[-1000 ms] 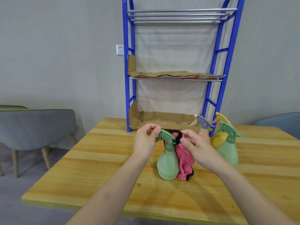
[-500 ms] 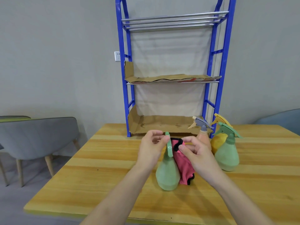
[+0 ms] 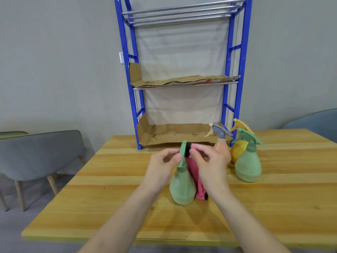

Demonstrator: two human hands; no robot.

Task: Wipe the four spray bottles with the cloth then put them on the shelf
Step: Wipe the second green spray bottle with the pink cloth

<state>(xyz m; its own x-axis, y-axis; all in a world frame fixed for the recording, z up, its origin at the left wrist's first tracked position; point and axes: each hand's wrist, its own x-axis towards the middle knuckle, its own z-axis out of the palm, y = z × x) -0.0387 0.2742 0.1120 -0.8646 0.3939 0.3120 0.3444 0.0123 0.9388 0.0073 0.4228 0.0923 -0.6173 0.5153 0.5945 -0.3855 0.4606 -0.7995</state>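
Observation:
A pale green spray bottle (image 3: 182, 187) stands on the wooden table (image 3: 109, 198) in front of me. My left hand (image 3: 162, 167) pinches its green spray head. My right hand (image 3: 209, 165) presses a pink cloth with a black edge (image 3: 196, 181) against the right side of that head. Behind, to the right, stand a peach bottle with a grey head (image 3: 221, 145), a yellow bottle (image 3: 238, 147) and a second green bottle (image 3: 248, 161). The blue shelf (image 3: 135, 99) rises at the table's far edge, with cardboard liners (image 3: 175, 134) on its two lower levels.
A grey chair (image 3: 40, 154) stands left of the table, and a blue chair back (image 3: 313, 123) shows at the far right. The wall behind carries a white socket (image 3: 121, 57). Metal bars form the shelf's top level.
The bottle's spray head has turned from pointing left to edge-on towards me. My right hand with the cloth has slid closer onto the head. The camera has moved nearer.

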